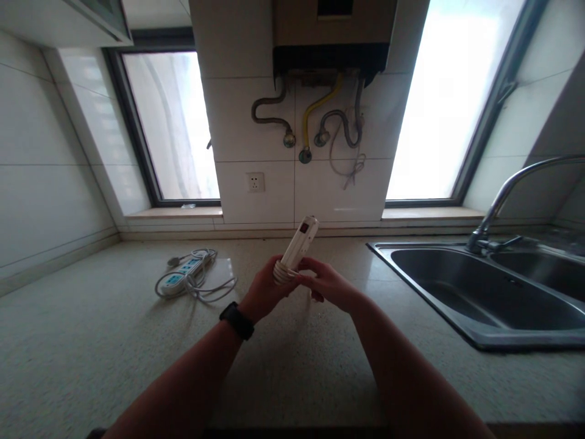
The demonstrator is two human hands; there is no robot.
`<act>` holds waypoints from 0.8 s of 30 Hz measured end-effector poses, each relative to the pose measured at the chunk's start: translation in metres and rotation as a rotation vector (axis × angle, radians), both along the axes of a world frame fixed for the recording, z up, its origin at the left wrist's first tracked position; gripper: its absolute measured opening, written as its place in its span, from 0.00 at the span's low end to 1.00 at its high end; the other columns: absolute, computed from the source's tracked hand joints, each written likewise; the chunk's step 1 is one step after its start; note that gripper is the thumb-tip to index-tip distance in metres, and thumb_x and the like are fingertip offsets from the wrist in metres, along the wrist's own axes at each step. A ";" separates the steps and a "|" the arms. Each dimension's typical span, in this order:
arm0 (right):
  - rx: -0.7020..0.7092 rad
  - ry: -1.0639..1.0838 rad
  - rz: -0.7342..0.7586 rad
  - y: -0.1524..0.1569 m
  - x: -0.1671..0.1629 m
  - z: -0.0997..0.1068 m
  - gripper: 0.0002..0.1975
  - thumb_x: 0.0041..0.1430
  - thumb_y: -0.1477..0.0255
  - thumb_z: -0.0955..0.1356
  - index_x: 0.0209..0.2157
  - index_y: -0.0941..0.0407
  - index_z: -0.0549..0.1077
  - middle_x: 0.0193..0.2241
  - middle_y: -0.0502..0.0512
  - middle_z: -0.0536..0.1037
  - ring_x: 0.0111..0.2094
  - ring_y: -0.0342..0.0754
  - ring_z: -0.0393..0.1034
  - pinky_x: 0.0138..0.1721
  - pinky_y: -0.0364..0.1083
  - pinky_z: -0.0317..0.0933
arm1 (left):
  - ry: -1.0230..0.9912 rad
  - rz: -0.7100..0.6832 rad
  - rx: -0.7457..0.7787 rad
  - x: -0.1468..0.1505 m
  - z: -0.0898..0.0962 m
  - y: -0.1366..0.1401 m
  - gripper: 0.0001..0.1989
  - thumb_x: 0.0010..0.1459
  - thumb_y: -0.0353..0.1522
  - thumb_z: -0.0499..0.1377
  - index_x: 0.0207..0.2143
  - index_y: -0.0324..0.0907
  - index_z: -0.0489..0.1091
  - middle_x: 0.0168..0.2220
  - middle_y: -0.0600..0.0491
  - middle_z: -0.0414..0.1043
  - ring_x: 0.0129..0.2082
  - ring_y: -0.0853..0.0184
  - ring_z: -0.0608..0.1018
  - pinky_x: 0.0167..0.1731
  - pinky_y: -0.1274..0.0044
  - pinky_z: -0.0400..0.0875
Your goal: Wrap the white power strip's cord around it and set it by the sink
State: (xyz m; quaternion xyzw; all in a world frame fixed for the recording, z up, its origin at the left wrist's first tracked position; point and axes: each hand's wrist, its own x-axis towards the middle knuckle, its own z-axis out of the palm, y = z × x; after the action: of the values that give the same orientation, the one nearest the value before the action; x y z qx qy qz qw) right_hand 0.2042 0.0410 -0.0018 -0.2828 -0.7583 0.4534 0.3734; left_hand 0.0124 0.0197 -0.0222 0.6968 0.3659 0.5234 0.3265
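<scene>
Long axis slanted, switch end (304, 228) up-right, the power strip (296, 247) is gripped by the left hand (264, 289), its cord (282, 274) by the right hand (329, 283).

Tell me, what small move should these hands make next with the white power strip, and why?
Probably the right hand should draw the cord snug while the left hand steadies the power strip: the cord is looped around the strip's lower end, the left hand holds it there, and the right hand is at the loops.
</scene>
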 end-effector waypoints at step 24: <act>0.003 -0.036 0.052 0.011 0.008 -0.004 0.37 0.60 0.55 0.69 0.61 0.63 0.57 0.20 0.42 0.57 0.22 0.39 0.49 0.22 0.41 0.43 | -0.519 -0.252 -0.394 0.004 0.001 -0.011 0.30 0.60 0.52 0.53 0.49 0.33 0.63 0.36 0.45 0.70 0.24 0.66 0.75 0.16 0.81 0.60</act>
State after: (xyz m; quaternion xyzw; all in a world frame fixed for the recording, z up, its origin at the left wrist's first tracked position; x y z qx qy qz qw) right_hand 0.2120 0.0517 -0.0058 -0.2708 -0.7726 0.4567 0.3481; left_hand 0.0166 0.0090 -0.0210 0.5040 0.2760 0.5580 0.5988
